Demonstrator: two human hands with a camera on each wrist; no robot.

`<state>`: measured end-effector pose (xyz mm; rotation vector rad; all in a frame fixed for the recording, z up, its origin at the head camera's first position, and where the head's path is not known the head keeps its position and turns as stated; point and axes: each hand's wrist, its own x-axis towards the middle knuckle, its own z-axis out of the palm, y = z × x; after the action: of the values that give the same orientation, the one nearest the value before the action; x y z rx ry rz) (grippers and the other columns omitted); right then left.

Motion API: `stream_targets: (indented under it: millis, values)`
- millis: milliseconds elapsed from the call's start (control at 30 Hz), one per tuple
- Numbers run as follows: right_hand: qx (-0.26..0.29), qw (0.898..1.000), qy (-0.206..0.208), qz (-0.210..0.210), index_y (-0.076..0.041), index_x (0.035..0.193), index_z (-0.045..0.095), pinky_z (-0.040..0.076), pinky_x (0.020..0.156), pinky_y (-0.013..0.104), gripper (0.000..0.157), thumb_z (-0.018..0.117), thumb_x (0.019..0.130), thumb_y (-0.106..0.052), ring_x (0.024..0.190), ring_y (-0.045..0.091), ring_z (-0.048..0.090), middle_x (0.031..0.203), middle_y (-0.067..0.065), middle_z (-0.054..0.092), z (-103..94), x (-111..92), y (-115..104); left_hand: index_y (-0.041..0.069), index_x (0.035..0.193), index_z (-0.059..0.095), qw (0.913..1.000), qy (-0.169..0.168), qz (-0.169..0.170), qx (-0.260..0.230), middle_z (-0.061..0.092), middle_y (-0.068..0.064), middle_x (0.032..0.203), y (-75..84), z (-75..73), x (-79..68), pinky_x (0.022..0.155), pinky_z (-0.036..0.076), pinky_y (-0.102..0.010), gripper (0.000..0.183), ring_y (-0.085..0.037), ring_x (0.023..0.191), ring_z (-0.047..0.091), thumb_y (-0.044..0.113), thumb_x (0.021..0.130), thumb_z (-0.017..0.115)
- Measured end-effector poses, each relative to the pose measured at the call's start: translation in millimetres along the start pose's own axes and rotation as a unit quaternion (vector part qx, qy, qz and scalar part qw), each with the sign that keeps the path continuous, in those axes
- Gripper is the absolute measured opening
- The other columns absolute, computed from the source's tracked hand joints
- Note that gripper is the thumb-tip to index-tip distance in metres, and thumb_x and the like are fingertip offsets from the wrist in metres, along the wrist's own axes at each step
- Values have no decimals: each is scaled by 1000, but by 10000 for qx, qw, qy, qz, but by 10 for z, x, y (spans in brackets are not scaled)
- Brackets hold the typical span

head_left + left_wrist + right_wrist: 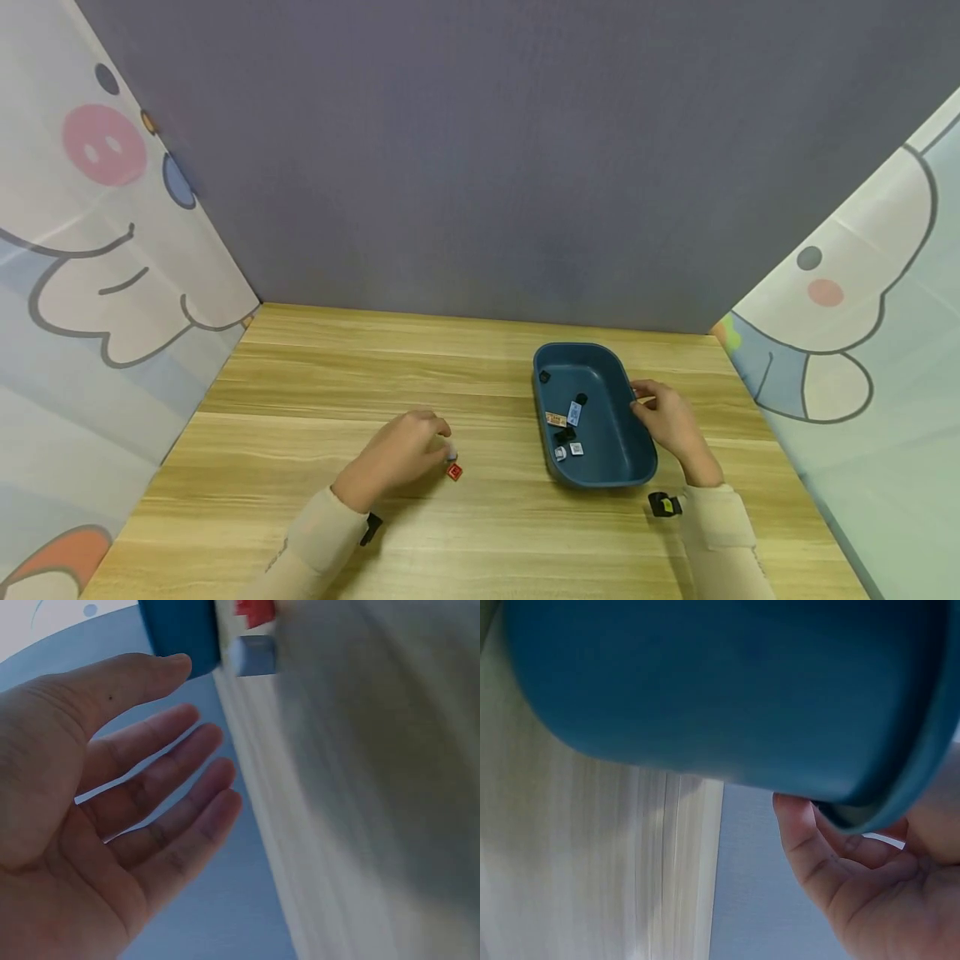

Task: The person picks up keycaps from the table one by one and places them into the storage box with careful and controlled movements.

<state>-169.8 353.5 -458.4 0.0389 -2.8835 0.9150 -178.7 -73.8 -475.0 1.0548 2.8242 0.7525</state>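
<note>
My left hand (401,450) hovers over the table, its fingers loosely bent and apart, holding nothing in the left wrist view. Just past its fingertips lie a small pale grey block (253,656) and a small red square piece with a dark mark (454,472). A blue plastic bin (611,433) stands to the right. My right hand (671,421) grips the bin's right rim, fingers and thumb on either side of it. Inside the bin are several small pieces: black ones, white ones, an orange label-like piece (557,419) and a pale blue one (574,414).
The wooden table (337,367) ends at a grey back panel (480,167). Cartoon-printed curtains (150,275) hang at both sides. A dark wrist camera (663,505) sits by the right cuff and another (371,528) by the left.
</note>
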Motion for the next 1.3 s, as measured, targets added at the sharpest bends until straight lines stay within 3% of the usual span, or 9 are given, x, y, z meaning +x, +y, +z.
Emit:
stream_targets:
  millis: [200, 500, 967, 1300]
  values:
    - [-24, 9999, -80, 66, 11, 127, 59, 57, 71, 49, 35, 64, 94, 0, 90, 41, 67, 110, 29, 65, -8, -9, -7, 5, 99, 74, 9998, 75, -9, 194, 68, -5, 94, -67, 136, -67, 72, 57, -36, 18, -21, 86, 66, 18, 88, 78]
    - [5, 10000, 3, 6, 11, 125, 61, 57, 71, 50, 34, 64, 93, 2, 89, 41, 68, 107, 28, 66, -6, 0, -6, 12, 83, 70, 9994, 190, -71, 297, 56, 5, 77, -55, 245, -59, 55, 47, -24, 9, -7, 66, 51, 14, 87, 77]
    - [-8, 10000, 11, 59, 10, 127, 60, 57, 72, 50, 35, 63, 93, 1, 90, 42, 67, 109, 28, 66, 3, 13, 21, 12, 84, 72, 9988, 309, -7, 386, 58, 3, 78, -41, 308, -51, 54, 48, -23, 9, -8, 66, 56, 17, 88, 78]
    - [-22, 10000, 27, 15, 10, 127, 60, 57, 71, 49, 35, 63, 93, 1, 90, 42, 67, 109, 28, 66, 8, 15, 42, 13, 82, 70, 9981, 499, 3, 356, 56, 6, 76, -44, 297, -36, 53, 45, -22, 10, -5, 63, 50, 17, 87, 78]
